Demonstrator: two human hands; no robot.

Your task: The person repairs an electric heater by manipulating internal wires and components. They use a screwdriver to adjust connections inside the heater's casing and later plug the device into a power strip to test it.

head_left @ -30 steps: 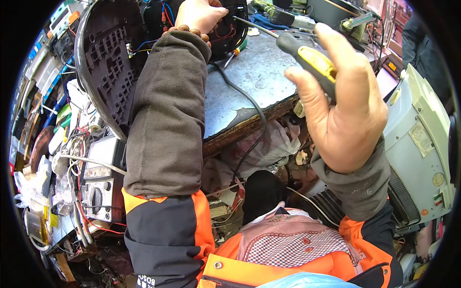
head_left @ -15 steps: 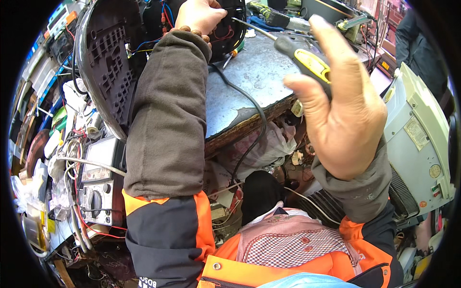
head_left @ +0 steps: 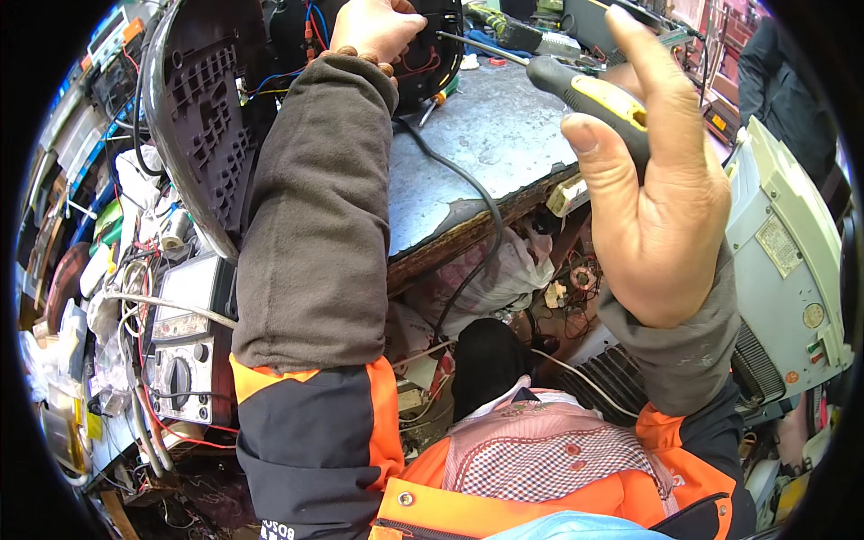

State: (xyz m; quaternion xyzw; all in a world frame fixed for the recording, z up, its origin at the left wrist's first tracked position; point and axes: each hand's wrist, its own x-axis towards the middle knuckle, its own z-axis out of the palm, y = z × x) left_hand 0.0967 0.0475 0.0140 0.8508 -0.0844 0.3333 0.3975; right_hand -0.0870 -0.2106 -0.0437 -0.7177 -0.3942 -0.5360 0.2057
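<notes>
At the top, my left hand (head_left: 373, 31) reaches into an opened black appliance housing (head_left: 430, 81) with wires, fingers pinched on something I cannot make out. My right hand (head_left: 657, 216) grips a screwdriver (head_left: 585, 94) with a yellow-and-black handle, its index finger raised. The long shaft points left, its tip near my left fingertips; I cannot tell whether it touches anything. A black shell with moulded ribs (head_left: 200, 126) stands left of my left forearm. A black cable (head_left: 459, 180) runs from the housing down over the metal-topped bench's front edge (head_left: 418, 243).
An analogue multimeter (head_left: 184, 378) lies among tangled leads at left. A large pale grey appliance (head_left: 783, 234) stands at right, dark clothing (head_left: 774, 81) behind it. Tools (head_left: 495, 27) crowd the bench's back; bags (head_left: 495, 279) and clutter lie beneath it.
My right hand has shifted slightly right with the screwdriver, its raised index finger higher than a second ago. My left hand stays at the housing with little visible movement.
</notes>
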